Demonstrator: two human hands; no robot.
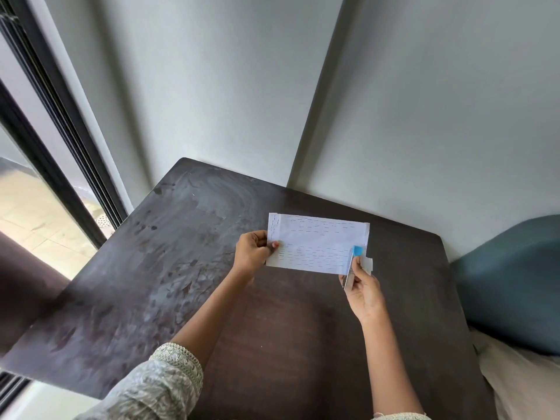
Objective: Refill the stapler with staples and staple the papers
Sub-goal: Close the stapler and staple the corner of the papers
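Note:
White papers (315,242), dotted with rows of many staples, are held up above the dark table (188,268). My left hand (253,251) pinches their left edge. My right hand (363,291) grips a small stapler (352,265) with a metal body and a blue tip. The stapler's blue end lies over the papers' lower right corner. Whether its jaws are closed on the sheets is hidden by the angle.
The table stands in a corner against a grey wall (424,116). A window with a dark frame (45,147) is to the left. A blue cushion (515,283) and light bedding (521,386) lie at the right.

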